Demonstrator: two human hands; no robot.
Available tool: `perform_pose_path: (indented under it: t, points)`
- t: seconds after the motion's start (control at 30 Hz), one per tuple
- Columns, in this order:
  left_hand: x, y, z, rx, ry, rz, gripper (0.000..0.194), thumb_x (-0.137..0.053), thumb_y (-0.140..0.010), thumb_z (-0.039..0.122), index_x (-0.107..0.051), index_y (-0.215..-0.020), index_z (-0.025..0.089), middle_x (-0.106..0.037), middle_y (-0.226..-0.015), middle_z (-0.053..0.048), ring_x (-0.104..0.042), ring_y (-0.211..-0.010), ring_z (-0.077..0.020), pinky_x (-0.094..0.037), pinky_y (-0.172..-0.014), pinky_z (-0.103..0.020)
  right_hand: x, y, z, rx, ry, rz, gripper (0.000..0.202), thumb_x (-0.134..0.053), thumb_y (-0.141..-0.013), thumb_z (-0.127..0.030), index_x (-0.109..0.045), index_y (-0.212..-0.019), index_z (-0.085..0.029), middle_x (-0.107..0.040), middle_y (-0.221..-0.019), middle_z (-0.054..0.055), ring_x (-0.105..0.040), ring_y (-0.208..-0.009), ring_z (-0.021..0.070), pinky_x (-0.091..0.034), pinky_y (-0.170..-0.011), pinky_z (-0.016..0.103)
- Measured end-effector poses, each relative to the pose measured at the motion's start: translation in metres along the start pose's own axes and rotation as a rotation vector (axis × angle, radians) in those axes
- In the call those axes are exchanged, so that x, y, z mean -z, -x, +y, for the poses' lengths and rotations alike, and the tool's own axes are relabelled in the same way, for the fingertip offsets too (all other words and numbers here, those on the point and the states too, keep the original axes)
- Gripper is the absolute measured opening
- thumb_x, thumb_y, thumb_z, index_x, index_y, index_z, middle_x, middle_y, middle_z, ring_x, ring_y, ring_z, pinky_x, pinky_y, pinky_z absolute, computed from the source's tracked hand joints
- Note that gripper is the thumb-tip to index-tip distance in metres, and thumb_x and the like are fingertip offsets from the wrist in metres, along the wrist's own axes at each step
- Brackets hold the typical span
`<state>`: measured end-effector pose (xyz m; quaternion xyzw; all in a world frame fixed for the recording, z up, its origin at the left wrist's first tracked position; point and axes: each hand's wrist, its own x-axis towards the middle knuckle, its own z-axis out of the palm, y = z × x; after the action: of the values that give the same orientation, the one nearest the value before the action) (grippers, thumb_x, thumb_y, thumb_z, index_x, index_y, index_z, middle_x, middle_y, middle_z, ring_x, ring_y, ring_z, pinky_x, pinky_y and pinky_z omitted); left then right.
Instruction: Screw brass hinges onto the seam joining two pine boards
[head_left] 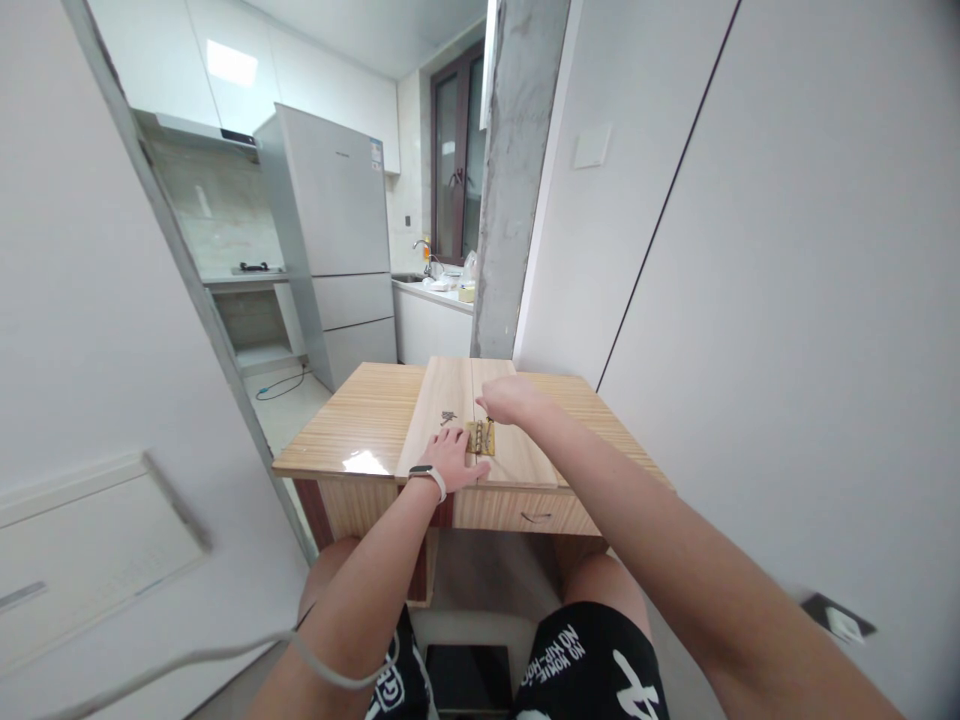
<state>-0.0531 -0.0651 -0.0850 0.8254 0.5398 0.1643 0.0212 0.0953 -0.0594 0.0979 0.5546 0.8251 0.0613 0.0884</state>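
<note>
Two pale wooden boards (pixel 439 400) lie side by side on a wood-grain desk (pixel 360 410). A brass-coloured hinge (pixel 480 438) rests across the seam between them. My left hand (pixel 452 460) lies flat on the boards with its fingers spread, thumb and fingertips close around the hinge's near left side. My right hand (pixel 511 400) is closed above the hinge's far right corner. A small dark tip shows below its fingers, but what they grip is hidden. Left of the hinge sits a little heap of dark screws (pixel 448 418).
The desk has a drawer with a metal handle (pixel 536 517) at its front. Beyond the desk stand a grey fridge (pixel 337 220) and a sink counter (pixel 435 310). White wall panels (pixel 750 300) rise on the right. A pale cable (pixel 225 650) crosses near my left forearm.
</note>
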Motion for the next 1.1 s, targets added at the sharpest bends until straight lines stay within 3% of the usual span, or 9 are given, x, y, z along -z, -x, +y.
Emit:
perform_pose_path:
  t: [0.2, 0.5, 0.6, 0.77, 0.9, 1.1]
  points:
    - [0.0, 0.001, 0.0, -0.007, -0.004, 0.01, 0.079, -0.044, -0.086, 0.077, -0.05, -0.142, 0.021, -0.052, -0.145, -0.015, -0.043, -0.136, -0.0351, -0.033, -0.111, -0.049, 0.005, 0.002, -0.001, 0.025, 0.02, -0.035, 0.037, -0.051, -0.102, -0.037, -0.068, -0.125, -0.013, -0.07, -0.124, 0.021, -0.068, -0.112, 0.0287, -0.051, -0.087, 0.034]
    - [-0.003, 0.0, -0.001, -0.006, -0.009, 0.023, 0.077, -0.044, -0.086, 0.078, -0.051, -0.139, 0.022, -0.054, -0.142, -0.014, -0.043, -0.135, -0.0354, -0.035, -0.109, -0.049, 0.013, 0.007, 0.002, 0.166, 0.053, -0.045, 0.019, -0.06, -0.097, -0.028, -0.07, -0.111, -0.022, -0.074, -0.115, 0.009, -0.067, -0.103, 0.0203, -0.044, -0.078, 0.026]
    - [-0.003, 0.0, -0.002, -0.003, -0.007, 0.018, 0.078, -0.043, -0.086, 0.078, -0.051, -0.14, 0.023, -0.052, -0.144, -0.014, -0.042, -0.136, -0.036, -0.034, -0.11, -0.05, 0.01, 0.007, 0.002, 0.128, 0.025, -0.022, 0.024, -0.058, -0.098, -0.033, -0.068, -0.117, -0.02, -0.072, -0.12, 0.012, -0.068, -0.104, 0.022, -0.045, -0.077, 0.027]
    - [-0.003, 0.0, -0.002, -0.011, -0.008, 0.021, 0.081, -0.042, -0.086, 0.079, -0.05, -0.142, 0.021, -0.052, -0.143, -0.015, -0.042, -0.135, -0.0358, -0.034, -0.11, -0.05, 0.002, 0.005, 0.004, -0.018, -0.011, 0.02, 0.053, -0.047, -0.102, -0.054, -0.064, -0.128, -0.012, -0.07, -0.124, 0.021, -0.067, -0.112, 0.0304, -0.05, -0.085, 0.034]
    - [-0.003, 0.0, -0.002, -0.012, -0.008, 0.018, 0.081, -0.041, -0.087, 0.079, -0.05, -0.142, 0.02, -0.053, -0.143, -0.015, -0.043, -0.135, -0.0352, -0.034, -0.11, -0.049, -0.001, -0.001, 0.009, 0.005, 0.037, -0.017, 0.046, -0.041, -0.105, -0.045, -0.07, -0.127, -0.017, -0.07, -0.126, 0.019, -0.065, -0.118, 0.0319, -0.05, -0.092, 0.038]
    - [-0.002, 0.001, -0.001, -0.005, -0.013, -0.002, 0.081, -0.04, -0.087, 0.079, -0.049, -0.143, 0.021, -0.051, -0.144, -0.015, -0.041, -0.135, -0.0354, -0.032, -0.11, -0.049, -0.001, -0.003, 0.011, -0.041, 0.007, -0.048, 0.041, -0.046, -0.104, -0.038, -0.072, -0.122, -0.012, -0.071, -0.124, 0.021, -0.068, -0.113, 0.0295, -0.051, -0.089, 0.035]
